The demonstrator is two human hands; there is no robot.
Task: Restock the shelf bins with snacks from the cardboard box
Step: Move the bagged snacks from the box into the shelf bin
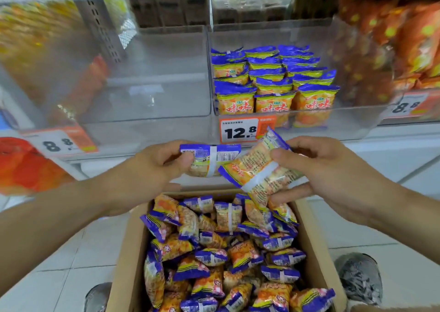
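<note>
The white metal shelf (392, 159) carried a row of clear plastic bins; the middle bin (357, 123), above the orange 12.8 price tag (240, 130), held upright rows of blue-and-orange snack packets (273, 82) toward its left wall. Below its front edge, the open brown cardboard box (126, 252) was heaped with loose packets. The left hand (147, 171) pinched one packet (209, 160); the right hand (333, 171) gripped another (259, 168). The carrying step seemed underway; next, both packets likely needed lifting over the bin's front wall and standing upright.
</note>
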